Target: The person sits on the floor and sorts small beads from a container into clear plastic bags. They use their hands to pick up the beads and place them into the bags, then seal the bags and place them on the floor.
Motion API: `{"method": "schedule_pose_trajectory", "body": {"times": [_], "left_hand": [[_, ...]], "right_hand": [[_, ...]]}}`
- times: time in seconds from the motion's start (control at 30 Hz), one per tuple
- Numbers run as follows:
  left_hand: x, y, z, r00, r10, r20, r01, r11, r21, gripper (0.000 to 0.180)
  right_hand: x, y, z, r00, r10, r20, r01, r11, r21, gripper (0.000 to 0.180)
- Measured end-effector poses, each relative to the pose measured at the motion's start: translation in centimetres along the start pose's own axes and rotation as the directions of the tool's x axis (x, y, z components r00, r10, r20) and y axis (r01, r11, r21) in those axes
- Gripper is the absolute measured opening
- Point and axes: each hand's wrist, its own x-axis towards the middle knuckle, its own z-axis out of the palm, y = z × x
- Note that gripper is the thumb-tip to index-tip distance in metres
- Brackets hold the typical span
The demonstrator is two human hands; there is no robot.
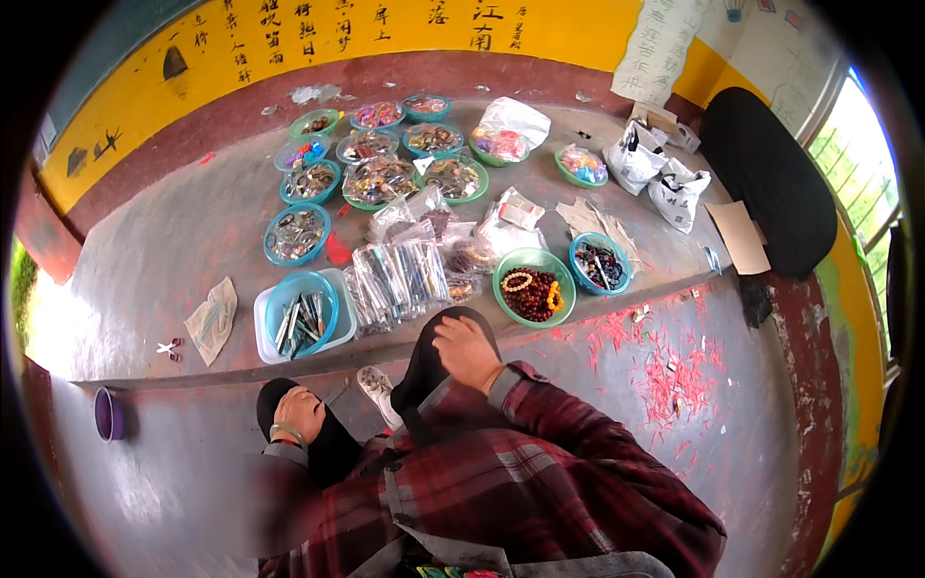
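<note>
On the raised knee, the right hand (466, 353) lies palm down with loosely curled fingers, gripping nothing; the left hand (300, 412) rests the same way on the other knee, a pale bangle (286, 433) at its wrist. Just beyond the right hand, on the grey step (173, 260), stands a green bowl (534, 285) of dark red beads — closest of all the dishes. To that hand's left lies a heap of clear plastic packets (400, 275) holding long thin items, then a blue bowl in a clear tray (303, 312). Farther off, blue and green bowls (376, 164) of wrapped trinkets cluster together. Up and to the right sit two white bags (657, 173) with dark print, a flat brown card (741, 235) — and, behind everything, a yellow wall band (289, 39) with black writing and a white paper sheet (661, 43).
</note>
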Motion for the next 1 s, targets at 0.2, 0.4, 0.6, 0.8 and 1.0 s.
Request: {"method": "schedule_pose_trajectory", "body": {"times": [0.2, 0.4, 0.6, 0.8, 1.0], "left_hand": [[-1.5, -0.3, -0.9, 0.995, 0.004, -0.104, -0.005, 1.000, -0.011, 0.014], [-2.3, -0.6, -0.9, 0.983, 0.017, -0.182, -0.019, 1.000, -0.013, 0.013], [-2.4, -1.0, -1.0, 0.979, -0.019, -0.204, 0.010, 0.999, -0.045, 0.015], [-1.4, -0.4, -2.2, 0.991, -0.039, -0.130, 0.037, 0.999, -0.020, 0.015], [-0.5, -0.1, -2.3, 0.996, -0.070, -0.054, 0.073, 0.997, 0.037, 0.022]], "right_hand": [[-5.5, -6.7, 3.9, 0.830, -0.292, 0.475, 0.086, 0.909, 0.407, 0.010], [-5.5, -6.2, 4.8, 0.928, -0.294, 0.229, 0.176, 0.887, 0.426, 0.012], [-2.3, -7.4, -2.3, 0.963, -0.263, 0.059, 0.228, 0.912, 0.341, 0.016], [-1.8, -3.4, -3.4, 0.976, 0.218, -0.019, -0.214, 0.969, 0.120, 0.038], [-2.0, -2.4, -2.2, 0.988, 0.149, 0.050, -0.155, 0.978, 0.140, 0.041]]}}
